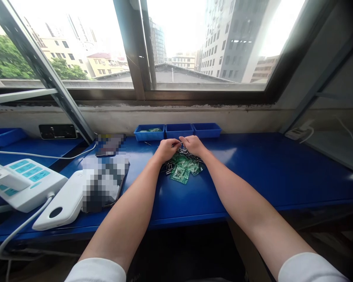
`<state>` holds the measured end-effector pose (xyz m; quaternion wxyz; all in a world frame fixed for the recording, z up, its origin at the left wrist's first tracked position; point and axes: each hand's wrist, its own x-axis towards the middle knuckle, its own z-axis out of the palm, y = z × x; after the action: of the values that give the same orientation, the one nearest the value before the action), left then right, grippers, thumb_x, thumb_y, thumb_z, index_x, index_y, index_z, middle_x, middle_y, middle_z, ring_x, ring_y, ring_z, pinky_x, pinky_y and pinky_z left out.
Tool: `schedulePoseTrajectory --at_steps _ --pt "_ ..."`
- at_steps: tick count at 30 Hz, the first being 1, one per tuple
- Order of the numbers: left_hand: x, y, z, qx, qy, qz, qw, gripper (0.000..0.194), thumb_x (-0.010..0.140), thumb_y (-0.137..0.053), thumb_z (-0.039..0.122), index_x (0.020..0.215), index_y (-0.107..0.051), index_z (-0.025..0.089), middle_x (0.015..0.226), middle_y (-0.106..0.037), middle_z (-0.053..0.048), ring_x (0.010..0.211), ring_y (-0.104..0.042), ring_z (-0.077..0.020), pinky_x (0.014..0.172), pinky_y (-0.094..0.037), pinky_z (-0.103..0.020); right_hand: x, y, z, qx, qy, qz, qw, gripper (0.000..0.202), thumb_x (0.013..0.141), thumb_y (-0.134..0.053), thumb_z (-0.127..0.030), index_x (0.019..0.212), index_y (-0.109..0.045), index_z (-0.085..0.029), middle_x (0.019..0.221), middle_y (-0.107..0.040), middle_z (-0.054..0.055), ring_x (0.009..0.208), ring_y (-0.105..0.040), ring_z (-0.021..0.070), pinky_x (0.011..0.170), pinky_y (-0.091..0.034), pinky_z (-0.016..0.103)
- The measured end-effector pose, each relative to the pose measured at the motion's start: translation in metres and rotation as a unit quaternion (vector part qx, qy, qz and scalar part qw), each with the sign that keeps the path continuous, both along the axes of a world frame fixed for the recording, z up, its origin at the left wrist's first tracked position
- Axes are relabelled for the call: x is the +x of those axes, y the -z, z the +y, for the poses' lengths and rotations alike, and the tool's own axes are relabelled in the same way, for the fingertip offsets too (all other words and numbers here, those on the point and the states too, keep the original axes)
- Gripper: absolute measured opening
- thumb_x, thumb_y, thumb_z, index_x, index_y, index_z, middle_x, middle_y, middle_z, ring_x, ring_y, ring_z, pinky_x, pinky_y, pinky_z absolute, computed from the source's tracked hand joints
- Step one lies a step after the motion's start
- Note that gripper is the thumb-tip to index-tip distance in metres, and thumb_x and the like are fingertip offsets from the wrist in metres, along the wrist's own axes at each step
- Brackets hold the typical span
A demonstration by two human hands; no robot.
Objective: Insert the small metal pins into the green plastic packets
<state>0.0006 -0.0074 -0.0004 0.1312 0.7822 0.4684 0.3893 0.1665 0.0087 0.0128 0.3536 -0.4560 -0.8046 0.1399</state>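
My left hand (167, 149) and my right hand (193, 145) meet over a heap on the blue table, fingers pinched together. Something small and shiny seems to sit between the fingertips, too small to make out. Under and in front of the hands lie green-tinted clear plastic packets (180, 175) with pale slim pieces inside. Loose metal pieces like screws or pins (168, 168) are spread beside and behind the packets, partly covered by my hands.
Behind the heap stand three blue bins; the left bin (149, 135) holds green packets. To the left are a phone-like device (110, 145), a blurred-out flat object (106, 184), a white power bank (59, 207) and a power strip (32, 188) with cables. A window is behind the table (270, 168).
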Motion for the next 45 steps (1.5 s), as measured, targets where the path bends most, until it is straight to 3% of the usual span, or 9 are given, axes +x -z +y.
schedulePoseTrajectory --at_steps 6,10,15,19,25,29,32,37,45 --pt "0.0 -0.001 0.001 0.018 0.002 -0.027 0.999 0.024 0.08 -0.059 0.028 0.099 -0.07 0.018 0.083 -0.071 -0.002 0.073 -0.062 -0.0157 0.071 -0.046 -0.025 -0.002 0.004 0.0 0.008 0.003 0.014 1.0 0.065 0.09 -0.033 -0.061 0.043 -0.043 -0.018 0.044 -0.044 0.0 0.048 -0.042 0.0107 0.054 -0.027 0.027" --pt "0.001 -0.002 -0.001 0.008 -0.009 -0.026 1.0 0.017 0.08 -0.057 0.027 0.086 -0.069 0.018 0.079 -0.071 -0.001 0.073 -0.062 -0.0151 0.069 -0.046 -0.024 0.0 0.008 0.002 -0.014 0.0 0.058 0.998 0.061 0.09 -0.036 -0.059 0.048 -0.051 -0.017 0.048 -0.053 0.001 0.052 -0.051 0.0122 0.058 -0.034 0.025" --pt "0.001 -0.006 -0.005 -0.021 -0.053 0.015 0.998 0.019 0.081 -0.054 0.029 0.085 -0.07 0.02 0.082 -0.072 -0.002 0.076 -0.062 -0.0165 0.072 -0.046 -0.025 0.0 0.011 0.004 -0.097 -0.058 0.199 0.974 0.038 0.075 -0.06 -0.055 0.077 -0.064 -0.018 0.06 -0.063 0.001 0.057 -0.058 0.0149 0.057 -0.045 0.026" --pt "0.0 -0.006 -0.003 -0.024 -0.066 0.024 0.997 0.022 0.082 -0.053 0.031 0.088 -0.071 0.02 0.082 -0.072 -0.002 0.077 -0.063 -0.0171 0.073 -0.047 -0.025 0.002 0.009 0.003 -0.12 -0.089 0.276 0.949 0.03 0.066 -0.07 -0.046 0.074 -0.066 -0.017 0.067 -0.067 0.003 0.063 -0.06 0.0156 0.061 -0.048 0.027" --pt "-0.001 -0.002 0.0 0.004 -0.059 0.026 0.998 0.025 0.083 -0.054 0.035 0.096 -0.07 0.02 0.086 -0.072 -0.003 0.082 -0.064 -0.0177 0.076 -0.047 -0.025 0.006 0.005 0.001 -0.147 -0.091 0.32 0.932 0.026 0.066 -0.068 -0.04 0.076 -0.069 -0.016 0.069 -0.068 0.003 0.063 -0.06 0.0155 0.061 -0.048 0.027" --pt "-0.003 -0.001 0.003 0.013 -0.116 0.038 0.992 0.04 0.081 -0.058 0.038 0.114 -0.063 0.016 0.103 -0.07 -0.007 0.097 -0.063 -0.0206 0.088 -0.047 -0.028 0.014 0.009 0.015 -0.085 -0.004 0.306 0.948 0.028 0.069 -0.065 -0.036 0.088 -0.069 -0.015 0.088 -0.071 0.006 0.082 -0.063 0.0187 0.077 -0.05 0.03" --pt "-0.005 -0.001 0.005 0.001 -0.154 0.064 0.986 0.037 0.081 -0.056 0.035 0.112 -0.064 0.016 0.109 -0.067 -0.007 0.104 -0.06 -0.0218 0.094 -0.045 -0.03 0.025 0.011 0.025 -0.034 0.095 0.224 0.969 0.039 0.073 -0.062 -0.031 0.108 -0.066 -0.015 0.105 -0.069 0.006 0.097 -0.06 0.0209 0.089 -0.046 0.033" --pt "-0.006 0.0 0.006 -0.013 -0.156 0.102 0.982 0.032 0.081 -0.054 0.034 0.105 -0.068 0.018 0.107 -0.067 -0.008 0.102 -0.06 -0.0227 0.094 -0.045 -0.031 0.037 0.008 0.026 -0.044 0.211 0.093 0.972 0.065 0.074 -0.061 -0.032 0.136 -0.047 -0.017 0.134 -0.053 0.007 0.124 -0.04 0.0312 0.101 -0.036 0.043" --pt "-0.004 0.0 0.004 -0.014 -0.135 0.108 0.985 0.03 0.082 -0.052 0.034 0.101 -0.069 0.02 0.104 -0.066 -0.007 0.099 -0.06 -0.0219 0.094 -0.044 -0.03 0.039 0.016 0.03 -0.063 0.246 0.014 0.967 0.078 0.073 -0.06 -0.034 0.145 -0.031 -0.024 0.15 -0.03 0.004 0.123 -0.033 0.0365 0.098 -0.035 0.051"
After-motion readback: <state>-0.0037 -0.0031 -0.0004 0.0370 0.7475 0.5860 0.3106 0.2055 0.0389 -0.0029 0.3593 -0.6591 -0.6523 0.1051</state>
